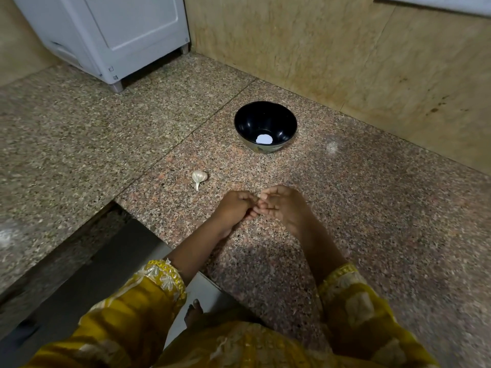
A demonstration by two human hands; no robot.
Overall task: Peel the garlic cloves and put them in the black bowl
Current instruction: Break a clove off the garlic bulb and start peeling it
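Obs.: both hands are over the counter (372,208), close in front of me. My left hand (235,207) and right hand (283,204) meet fingertip to fingertip, with the fingers of both curled inward and the backs up. The grip is narrow on both sides. What lies between the tips is hidden by the fingers, so I cannot tell whether I hold a clove or nothing.

Garlic (199,177): one whole bulb with its skin on, lying on its side on the counter, stem end toward me. It sits just beyond and to the left of my left hand and does not touch it.

Bowl (265,120): black and upright on the counter, farther out than the garlic, beyond my right hand and near the wall (345,54). There is a white patch at the bottom. I cannot tell whether it is a reflection or an object.

Bare counter lies between my hands and the bowl, and the garlic lies left of that line.

Surroundings:
- A white appliance (114,35) stands on short feet at the far left corner, well apart from the bowl.
- The wall is beige stone panels, with dark stains at right.
- A seam (186,136) runs diagonally across the counter and passes left of the garlic.
- The counter edge steps inward at lower left, with a darker, lower surface beside it.
- Yellow sleeves (148,293) with embroidered cuffs cover both forearms.
- A bare foot (193,313) shows below, between the sleeves.
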